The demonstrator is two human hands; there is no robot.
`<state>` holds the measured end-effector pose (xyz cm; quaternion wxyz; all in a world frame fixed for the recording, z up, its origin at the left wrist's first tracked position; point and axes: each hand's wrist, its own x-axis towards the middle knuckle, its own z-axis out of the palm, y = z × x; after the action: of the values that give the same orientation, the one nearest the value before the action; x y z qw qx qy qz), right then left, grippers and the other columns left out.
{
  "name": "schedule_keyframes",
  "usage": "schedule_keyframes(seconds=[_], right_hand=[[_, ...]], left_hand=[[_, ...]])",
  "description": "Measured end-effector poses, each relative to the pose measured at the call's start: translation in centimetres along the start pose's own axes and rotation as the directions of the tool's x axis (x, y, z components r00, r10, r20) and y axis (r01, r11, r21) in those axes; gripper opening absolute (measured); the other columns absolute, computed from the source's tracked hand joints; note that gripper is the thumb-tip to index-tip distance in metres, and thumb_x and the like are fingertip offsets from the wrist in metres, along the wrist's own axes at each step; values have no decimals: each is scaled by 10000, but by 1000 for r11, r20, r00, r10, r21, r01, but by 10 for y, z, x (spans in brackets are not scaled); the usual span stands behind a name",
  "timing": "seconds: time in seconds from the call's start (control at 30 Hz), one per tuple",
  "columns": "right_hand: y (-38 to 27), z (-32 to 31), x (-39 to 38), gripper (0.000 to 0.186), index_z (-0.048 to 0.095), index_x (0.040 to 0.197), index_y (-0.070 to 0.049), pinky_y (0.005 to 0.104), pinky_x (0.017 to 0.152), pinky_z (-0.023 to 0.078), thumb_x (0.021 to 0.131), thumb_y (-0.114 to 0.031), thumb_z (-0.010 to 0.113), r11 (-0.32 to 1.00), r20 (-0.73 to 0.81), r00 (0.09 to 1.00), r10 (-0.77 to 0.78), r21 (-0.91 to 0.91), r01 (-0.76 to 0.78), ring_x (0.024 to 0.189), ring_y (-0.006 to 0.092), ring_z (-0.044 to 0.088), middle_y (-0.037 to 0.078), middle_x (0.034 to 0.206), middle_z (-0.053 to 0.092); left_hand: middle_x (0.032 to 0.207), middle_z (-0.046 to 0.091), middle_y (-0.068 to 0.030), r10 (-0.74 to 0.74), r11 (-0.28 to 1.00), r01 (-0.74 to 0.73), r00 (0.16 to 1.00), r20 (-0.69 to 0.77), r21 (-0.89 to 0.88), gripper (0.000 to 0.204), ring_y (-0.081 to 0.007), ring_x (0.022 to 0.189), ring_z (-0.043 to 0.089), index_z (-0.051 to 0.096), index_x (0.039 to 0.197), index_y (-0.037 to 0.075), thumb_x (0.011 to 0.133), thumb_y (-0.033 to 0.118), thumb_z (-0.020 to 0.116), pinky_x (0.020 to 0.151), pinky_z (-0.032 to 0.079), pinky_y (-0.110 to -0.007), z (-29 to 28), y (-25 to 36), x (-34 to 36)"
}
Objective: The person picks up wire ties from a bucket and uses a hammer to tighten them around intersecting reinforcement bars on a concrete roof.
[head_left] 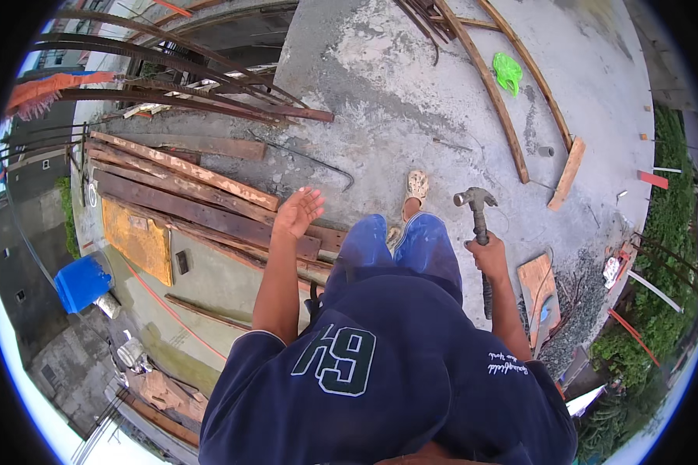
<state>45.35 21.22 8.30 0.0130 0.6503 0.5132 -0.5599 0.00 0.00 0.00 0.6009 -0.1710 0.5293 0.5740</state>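
Many long wood planks (202, 198) lie in a pile at the person's left. From where I stand, the left arm (277, 291) is stretched out toward them, and the right arm (511, 319) is held out at the other side. The hammer (481, 219) is in the right hand (488, 258), fingers wrapped around its handle, its head sticking out in front. The left hand (300, 211) is empty, fingers loose and a little curled.

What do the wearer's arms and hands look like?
Left hand and right hand are ungloved, no wristwear visible. Forearms are bare below short, dark navy sleeves. The left sleeve has a thin pale trim at its hem; white script lettering shows near the right hem.
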Motion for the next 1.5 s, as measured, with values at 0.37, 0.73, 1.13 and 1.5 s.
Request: schedule_keyframes(seconds=[0.37, 0.73, 1.13, 1.5], right_hand=[[-110, 47, 159, 195, 565, 818, -27, 284, 409, 387, 776, -161, 701, 998, 97, 995, -24, 55, 18, 449, 101, 488, 24, 588, 536], [-99, 212, 194, 121, 571, 922, -50, 267, 420, 437, 883, -145, 637, 811, 273, 930, 246, 469, -351, 459, 97, 487, 18, 652, 545], [-3, 321, 211, 157, 531, 809, -62, 253, 388, 403, 911, -150, 610, 732, 172, 845, 507, 432, -527, 421, 90, 455, 2, 564, 485], [9, 362, 230, 192, 523, 776, -50, 254, 374, 358, 907, -144, 627, 781, 168, 843, 511, 320, -536, 410, 72, 443, -8, 552, 485]], left_hand=[[1108, 646, -134, 126, 992, -128, 988, -93, -14, 355, -280, 1019, 631, 565, 1120, 53, 935, 341, 660, 892, 520, -421, 68, 104, 99], [1242, 533, -203, -139, 971, 163, 980, -144, 177, 736, -367, 1142, 549, 445, 1305, -24, 832, 440, 765, 955, 480, -497, 6, 106, 365], [1309, 400, -258, -218, 952, 290, 866, -450, 98, 1204, -476, 1164, 469, 195, 1478, -22, 666, 582, 848, 978, 417, -603, -80, 58, 608], [1061, 596, -179, 37, 999, -25, 826, -563, 29, 549, -346, 874, 605, 547, 1158, -22, 754, 255, 795, 720, 545, -551, -83, 59, 680]])
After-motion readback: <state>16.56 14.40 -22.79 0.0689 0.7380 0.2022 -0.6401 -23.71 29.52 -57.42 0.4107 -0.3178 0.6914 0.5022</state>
